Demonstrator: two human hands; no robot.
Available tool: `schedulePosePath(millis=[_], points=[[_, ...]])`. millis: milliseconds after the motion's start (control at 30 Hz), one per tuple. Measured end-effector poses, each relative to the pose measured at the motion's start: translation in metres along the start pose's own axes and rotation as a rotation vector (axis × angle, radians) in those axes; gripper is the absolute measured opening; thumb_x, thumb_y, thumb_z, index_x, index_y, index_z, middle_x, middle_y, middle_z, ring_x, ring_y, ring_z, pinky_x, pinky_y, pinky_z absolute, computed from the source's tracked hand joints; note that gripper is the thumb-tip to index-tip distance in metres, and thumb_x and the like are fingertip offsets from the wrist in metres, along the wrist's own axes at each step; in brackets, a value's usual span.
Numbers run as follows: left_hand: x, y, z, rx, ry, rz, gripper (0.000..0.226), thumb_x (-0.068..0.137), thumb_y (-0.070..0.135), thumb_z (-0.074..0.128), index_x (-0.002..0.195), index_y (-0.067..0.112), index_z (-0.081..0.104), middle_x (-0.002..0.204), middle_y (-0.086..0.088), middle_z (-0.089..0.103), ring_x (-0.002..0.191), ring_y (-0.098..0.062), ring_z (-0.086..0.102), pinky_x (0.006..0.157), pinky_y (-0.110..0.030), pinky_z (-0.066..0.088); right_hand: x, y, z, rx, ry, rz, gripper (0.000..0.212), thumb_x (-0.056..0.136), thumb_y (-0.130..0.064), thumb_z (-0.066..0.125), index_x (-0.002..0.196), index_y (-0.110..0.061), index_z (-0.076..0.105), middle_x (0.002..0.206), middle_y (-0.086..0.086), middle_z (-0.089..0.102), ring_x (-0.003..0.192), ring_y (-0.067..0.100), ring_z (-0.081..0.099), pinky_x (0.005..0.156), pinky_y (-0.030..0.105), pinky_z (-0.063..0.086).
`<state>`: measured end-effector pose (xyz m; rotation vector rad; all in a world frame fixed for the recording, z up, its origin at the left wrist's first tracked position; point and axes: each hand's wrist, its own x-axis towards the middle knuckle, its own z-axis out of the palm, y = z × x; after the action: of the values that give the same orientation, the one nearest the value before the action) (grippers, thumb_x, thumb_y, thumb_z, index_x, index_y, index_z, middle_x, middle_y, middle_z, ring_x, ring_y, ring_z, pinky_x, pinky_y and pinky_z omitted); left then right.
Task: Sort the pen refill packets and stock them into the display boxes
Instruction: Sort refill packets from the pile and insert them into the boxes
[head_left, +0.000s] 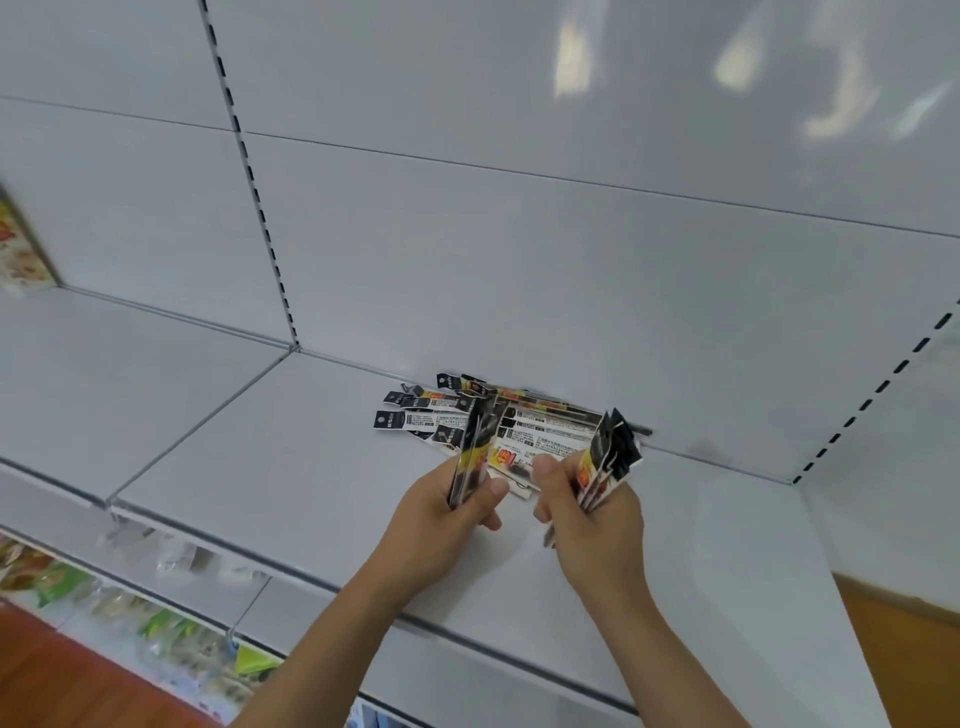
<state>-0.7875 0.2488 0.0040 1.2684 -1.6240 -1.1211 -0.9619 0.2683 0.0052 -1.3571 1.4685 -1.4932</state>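
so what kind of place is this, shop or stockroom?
Most likely a retail shop aisle: white metal shelf with slotted uprights, packaged goods on the tier below, and hang-tab refill packets piled at the back while both hands sort bunches.

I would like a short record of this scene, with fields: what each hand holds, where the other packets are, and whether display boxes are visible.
setting: white shop shelf with a white back panel
left hand: closed around a bundle of packets, held upright
right hand: closed around a second bundle, fanned at the top
loose pile: packets lying flat on the shelf, behind both hands, near the back panel
display boxes: none visible
lower shelf: other packaged goods, blurred
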Motion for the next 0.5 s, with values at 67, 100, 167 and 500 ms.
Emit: schedulePosePath(millis=[67,100,167,500], points=[[-0.002,0.0,0.001,0.032,0.008,0.005,0.031,0.098,0.053,0.059,0.083,0.026,0.066,0.078,0.002,0.075,0.065,-0.002,0.063,0.068,-0.023,0.047,-0.003,0.0,0.002,-0.018,0.019,-0.017,0.049,0.09,-0.057,0.073,0.072,-0.014,0.059,0.058,0.005,0.059,0.053,0.019,0.055,0.058,0.039,0.051],[-0.003,-0.001,0.002,0.048,0.022,0.007,0.038,0.098,0.053,0.058,0.082,0.02,0.066,0.076,0.002,0.075,0.064,-0.004,0.063,0.068,-0.026,0.048,-0.004,0.001,0.004,-0.026,0.028,-0.018,0.04,0.092,-0.05,0.075,0.074,-0.018,0.06,0.06,0.002,0.06,0.055,0.017,0.055,0.059,0.034,0.05],[-0.005,-0.001,0.002,0.073,0.055,0.0,0.046,0.1,0.054,0.057,0.079,0.013,0.062,0.071,0.0,0.072,0.063,-0.01,0.063,0.07,-0.034,0.053,-0.004,0.005,0.007,-0.058,0.037,-0.01,0.025,0.094,-0.04,0.076,0.08,-0.022,0.064,0.068,-0.002,0.066,0.062,0.016,0.06,0.063,0.027,0.05],[-0.03,0.01,-0.027,-0.445,0.073,-0.177,0.03,0.108,0.042,0.051,0.109,0.012,0.05,0.075,-0.009,0.045,0.054,-0.018,0.031,0.05,-0.03,0.032,-0.02,-0.021,0.026,-0.107,-0.021,-0.093,0.031,0.103,-0.052,0.053,0.084,-0.028,0.056,0.057,-0.001,0.055,0.051,0.019,0.052,0.054,0.037,0.045]])
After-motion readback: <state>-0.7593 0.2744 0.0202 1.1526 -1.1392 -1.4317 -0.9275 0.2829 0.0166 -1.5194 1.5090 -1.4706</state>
